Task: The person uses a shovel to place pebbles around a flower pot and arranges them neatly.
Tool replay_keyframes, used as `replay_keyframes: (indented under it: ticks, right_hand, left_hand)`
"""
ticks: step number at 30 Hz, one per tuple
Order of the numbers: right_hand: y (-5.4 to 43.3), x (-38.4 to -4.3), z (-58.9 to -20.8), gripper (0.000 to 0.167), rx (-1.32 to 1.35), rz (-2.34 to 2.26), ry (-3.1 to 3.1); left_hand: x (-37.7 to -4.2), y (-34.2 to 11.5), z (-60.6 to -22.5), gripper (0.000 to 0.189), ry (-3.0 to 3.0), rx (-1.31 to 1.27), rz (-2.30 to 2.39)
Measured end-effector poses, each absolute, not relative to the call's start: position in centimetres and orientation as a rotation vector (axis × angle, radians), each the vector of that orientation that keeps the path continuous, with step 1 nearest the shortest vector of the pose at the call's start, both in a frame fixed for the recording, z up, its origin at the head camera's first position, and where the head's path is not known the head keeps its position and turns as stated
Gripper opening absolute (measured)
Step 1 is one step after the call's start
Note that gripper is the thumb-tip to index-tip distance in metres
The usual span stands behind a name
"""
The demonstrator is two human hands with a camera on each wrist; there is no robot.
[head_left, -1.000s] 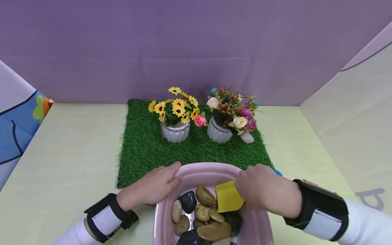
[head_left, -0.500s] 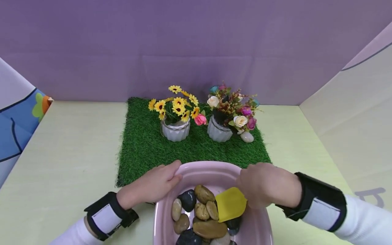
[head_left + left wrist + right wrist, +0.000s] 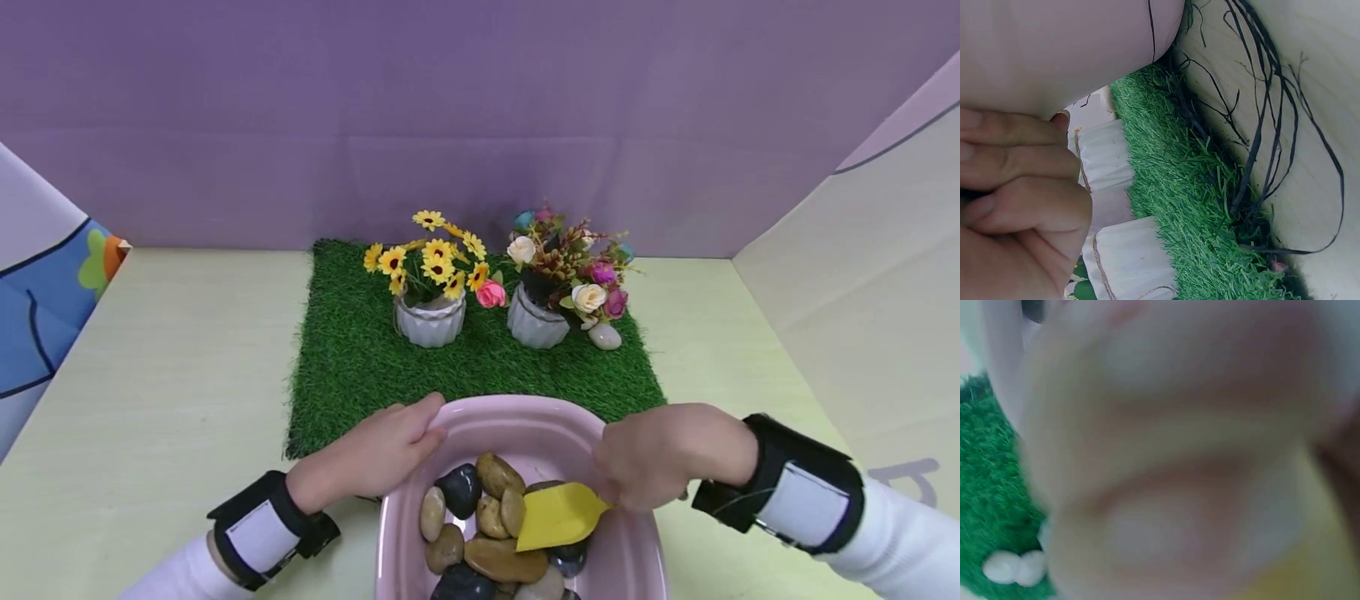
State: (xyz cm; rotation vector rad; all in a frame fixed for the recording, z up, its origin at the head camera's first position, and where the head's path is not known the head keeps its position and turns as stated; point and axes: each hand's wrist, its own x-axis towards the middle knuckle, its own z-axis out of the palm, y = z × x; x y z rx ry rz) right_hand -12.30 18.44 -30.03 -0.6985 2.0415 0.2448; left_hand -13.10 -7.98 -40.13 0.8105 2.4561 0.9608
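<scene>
A pink basin (image 3: pixel 519 406) at the lower middle of the head view holds several smooth brown, black and pale stones (image 3: pixel 495 560). On its upper left rim my left hand (image 3: pixel 378 450) grips the edge; the left wrist view shows curled fingers (image 3: pixel 1019 159) against the basin wall. My right hand (image 3: pixel 648 454), at the basin's right side, holds a small toy shovel by its handle, which the fist hides. The shovel's flat yellow blade (image 3: pixel 558 518) lies tilted over the stones, its left edge beside a long brown stone. The right wrist view is mostly blurred fingers.
Behind the basin lies a green grass mat (image 3: pixel 352 367). On it stand a white pot of yellow flowers (image 3: pixel 431 323), a white pot of mixed flowers (image 3: pixel 537 321) and a pale stone (image 3: pixel 604 337). Dark loose strands (image 3: pixel 1266 125) hang by the mat's edge.
The right hand moves down, then to the right, and the shovel blade swings lower over the stones. The long brown stone and a smaller one shift left. The left hand stays at the rim.
</scene>
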Motion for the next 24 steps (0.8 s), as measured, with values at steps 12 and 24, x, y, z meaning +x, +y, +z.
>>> replay_keyframes:
  ticks: [12, 24]
  right_hand:
    - [16.8, -13.4, -30.2, 0.039, -0.66, 0.315, 2.035]
    - [17.4, -11.5, -30.6, 0.03, -0.72, 0.233, 2.174]
  left_hand:
    - [-13.1, -7.9, -40.2, 0.008, 2.452, 0.794, 0.962]
    - [-13.1, -7.9, -40.2, 0.009, 2.441, 0.785, 0.961]
